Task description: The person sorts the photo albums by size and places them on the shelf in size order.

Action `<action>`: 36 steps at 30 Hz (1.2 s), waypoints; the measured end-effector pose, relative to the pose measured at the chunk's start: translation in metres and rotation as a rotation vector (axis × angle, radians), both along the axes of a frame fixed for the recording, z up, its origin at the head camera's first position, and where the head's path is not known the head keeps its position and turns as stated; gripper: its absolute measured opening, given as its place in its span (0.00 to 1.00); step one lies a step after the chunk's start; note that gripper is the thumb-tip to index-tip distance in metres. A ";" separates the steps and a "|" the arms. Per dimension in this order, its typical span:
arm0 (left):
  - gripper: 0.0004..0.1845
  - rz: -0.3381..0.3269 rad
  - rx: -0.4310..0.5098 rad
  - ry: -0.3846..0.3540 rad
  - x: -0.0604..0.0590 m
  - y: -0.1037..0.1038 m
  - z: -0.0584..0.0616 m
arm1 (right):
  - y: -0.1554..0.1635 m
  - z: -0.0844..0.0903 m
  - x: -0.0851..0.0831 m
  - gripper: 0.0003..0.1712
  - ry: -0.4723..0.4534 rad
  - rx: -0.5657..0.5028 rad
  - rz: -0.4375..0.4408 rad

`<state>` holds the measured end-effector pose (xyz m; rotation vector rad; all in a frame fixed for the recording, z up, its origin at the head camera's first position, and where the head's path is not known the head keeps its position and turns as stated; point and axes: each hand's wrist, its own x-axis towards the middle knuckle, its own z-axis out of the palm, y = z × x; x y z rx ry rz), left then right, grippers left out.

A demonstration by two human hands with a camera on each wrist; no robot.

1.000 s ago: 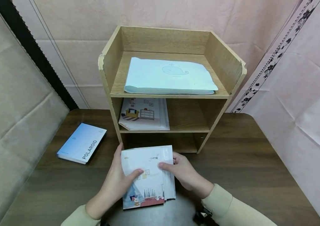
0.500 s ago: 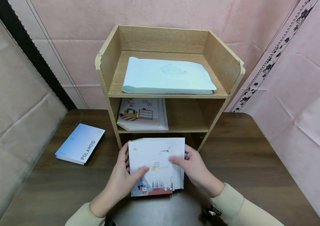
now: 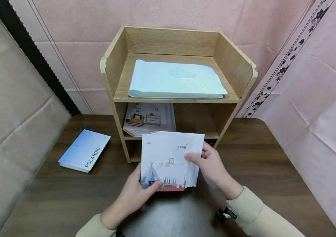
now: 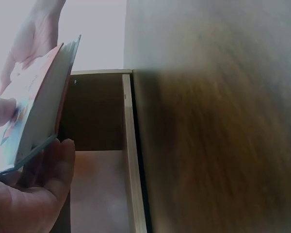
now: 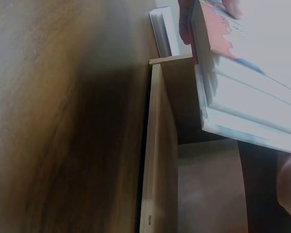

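Since the earlier frames we have lifted the stack of booklets point(image 3: 171, 161) off the table point(image 3: 263, 171) and carried it up and forward, so that its far edge now stands level with the front of the wooden shelf unit point(image 3: 233, 69), just before the middle shelf. Our left hand point(image 3: 138, 194) has slid from the stack's left side down to the near left corner, where the thumb pinches the cover over the tent picture with the fingers underneath. Our right hand point(image 3: 212, 168) has risen with the stack and grips its right edge, thumb on top near the printed characters, fingers curled behind. Both hands are closed on the stack; neither is free.

We judge from this that the stack is on its way into the shelf unit, most likely the free right half of the middle shelf, beside the illustrated booklets point(image 3: 150, 119) already lying on its left half. On the top shelf lies a pale blue folder with a whale drawing point(image 3: 177, 79). Well to the left on the table rests the blue Polaroid book point(image 3: 85, 149), untouched.
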<state>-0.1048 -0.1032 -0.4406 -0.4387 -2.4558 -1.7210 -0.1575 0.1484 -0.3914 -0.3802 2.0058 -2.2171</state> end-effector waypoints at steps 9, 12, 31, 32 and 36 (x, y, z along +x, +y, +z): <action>0.31 -0.030 0.111 -0.048 0.008 0.013 0.023 | 0.007 -0.001 -0.006 0.25 -0.020 0.001 0.005; 0.30 -0.046 0.141 -0.057 0.011 0.016 0.033 | 0.009 -0.002 -0.007 0.26 -0.001 0.019 0.012; 0.31 0.012 0.260 -0.035 0.006 0.027 0.047 | 0.013 -0.009 0.003 0.28 0.083 0.186 0.047; 0.30 0.019 0.264 -0.022 0.005 0.027 0.048 | 0.014 -0.011 0.004 0.28 0.083 0.197 0.052; 0.30 0.040 0.282 0.017 0.000 0.029 0.055 | 0.017 -0.019 0.008 0.30 0.074 0.200 0.087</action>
